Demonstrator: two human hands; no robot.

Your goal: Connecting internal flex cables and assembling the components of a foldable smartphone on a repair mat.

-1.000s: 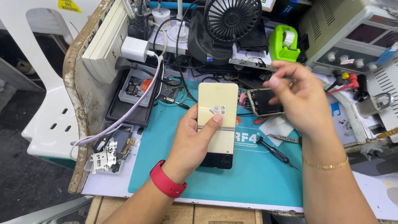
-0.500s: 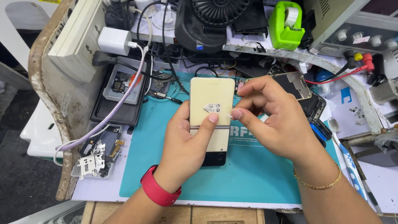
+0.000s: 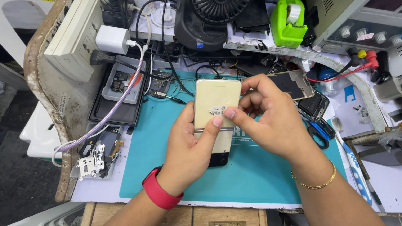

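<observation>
Left hand [image 3: 190,146] grips a cream-coloured rectangular phone [image 3: 215,113] above the teal work mat [image 3: 251,171]; right hand [image 3: 272,121] pinches its small white sticker [image 3: 217,111].

Cream-coloured phone [image 3: 215,104], back facing up, long axis running away from the person, dark lower end [image 3: 218,159] near the teal mat [image 3: 251,175]. Thin seam crosses the back panel. Small white sticker [image 3: 217,110] sits mid-panel. Held just above the mat, roughly level.
</observation>
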